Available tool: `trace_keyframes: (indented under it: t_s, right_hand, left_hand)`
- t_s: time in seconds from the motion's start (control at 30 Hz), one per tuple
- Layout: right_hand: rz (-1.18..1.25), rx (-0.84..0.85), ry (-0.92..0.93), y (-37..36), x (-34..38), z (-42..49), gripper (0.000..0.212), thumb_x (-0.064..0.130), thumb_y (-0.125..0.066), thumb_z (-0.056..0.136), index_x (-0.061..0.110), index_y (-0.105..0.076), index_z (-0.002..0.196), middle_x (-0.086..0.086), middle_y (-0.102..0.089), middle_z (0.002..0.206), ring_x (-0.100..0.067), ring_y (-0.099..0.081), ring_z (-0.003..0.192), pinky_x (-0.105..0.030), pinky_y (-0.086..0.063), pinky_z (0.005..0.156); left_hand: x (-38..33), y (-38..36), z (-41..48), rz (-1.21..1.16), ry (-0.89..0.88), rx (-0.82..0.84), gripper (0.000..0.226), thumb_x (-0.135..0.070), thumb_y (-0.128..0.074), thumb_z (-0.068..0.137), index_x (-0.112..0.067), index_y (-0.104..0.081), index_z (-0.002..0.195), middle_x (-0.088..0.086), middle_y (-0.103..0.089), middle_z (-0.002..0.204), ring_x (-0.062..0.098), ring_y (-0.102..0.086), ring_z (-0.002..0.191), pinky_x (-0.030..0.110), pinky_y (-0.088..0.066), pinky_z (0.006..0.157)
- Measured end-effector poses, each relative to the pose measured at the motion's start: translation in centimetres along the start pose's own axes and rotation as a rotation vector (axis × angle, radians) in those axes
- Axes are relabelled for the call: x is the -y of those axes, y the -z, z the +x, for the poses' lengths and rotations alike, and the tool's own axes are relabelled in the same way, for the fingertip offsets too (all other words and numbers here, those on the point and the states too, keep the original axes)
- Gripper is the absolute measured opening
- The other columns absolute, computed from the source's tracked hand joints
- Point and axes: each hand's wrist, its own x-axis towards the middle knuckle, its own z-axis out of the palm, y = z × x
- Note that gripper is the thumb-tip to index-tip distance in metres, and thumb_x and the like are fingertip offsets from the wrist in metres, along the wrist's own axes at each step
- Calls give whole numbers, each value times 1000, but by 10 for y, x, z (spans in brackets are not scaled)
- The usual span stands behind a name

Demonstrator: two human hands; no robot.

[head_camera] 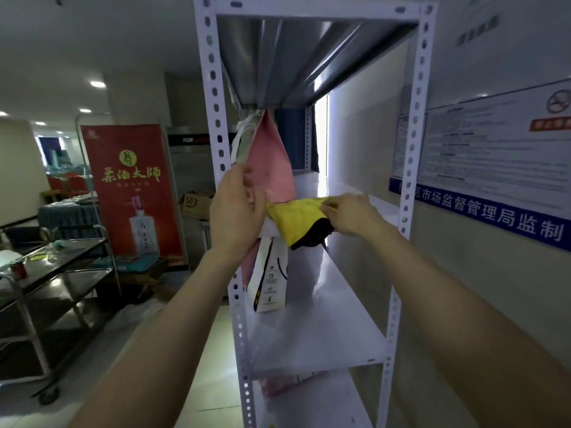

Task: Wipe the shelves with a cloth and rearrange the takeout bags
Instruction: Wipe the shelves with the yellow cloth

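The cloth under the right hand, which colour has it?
The soft cloth is yellow with a black underside; head view.
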Motion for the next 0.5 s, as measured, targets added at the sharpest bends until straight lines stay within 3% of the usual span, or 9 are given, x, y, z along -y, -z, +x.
trace_keyframes:
  t_s: [0.1, 0.2, 0.3, 0.37, 0.5]
  right_hand:
    - [41, -79, 33, -16, -7, -5, 63, 71, -30, 104, 36, -60, 147, -8, -58, 146, -36, -41, 140, -57, -38, 114]
    - [-14, -29, 103, -25, -5, -10, 76, 84, -25, 96, 42, -48, 154, -6, -49, 155, -35, -40, 141, -57, -36, 117]
    - [-82, -17, 160, -32, -4, -8, 66, 70, -30, 105, 34, -45, 159, -11, -44, 157, -35, -38, 139, -52, -34, 119]
    - [-86, -22, 164, -38, 2, -4, 58, 58, -30, 110, 26, -50, 155, -15, -47, 153, -35, -39, 135, -48, -34, 117]
    - [-46, 34, 150, -42, 34, 16, 47, 35, -26, 113, 9, -64, 127, -19, -60, 131, -33, -46, 119, -37, -30, 104]
  left_hand:
    - [35, 0, -23, 182, -81, -201, 38, -29, -57, 103, -11, -54, 137, 8, -55, 126, 26, -56, 113, 43, -50, 94]
    - [63, -5, -31, 102, 107, -129, 54, -36, -53, 109, -12, -38, 155, 8, -48, 142, 28, -52, 128, 51, -49, 107]
    - [77, -15, -42, -2, 157, 23, 56, -45, -39, 116, -25, -26, 167, 2, -56, 141, 23, -54, 120, 53, -50, 101]
    - [83, -20, -45, 24, 155, 13, 57, -46, -36, 116, -31, -20, 169, -1, -60, 133, 22, -51, 109, 50, -49, 93]
    - [90, -21, -45, 68, 139, -5, 59, -50, -33, 115, -33, -20, 169, -6, -60, 131, 18, -50, 106, 45, -47, 92]
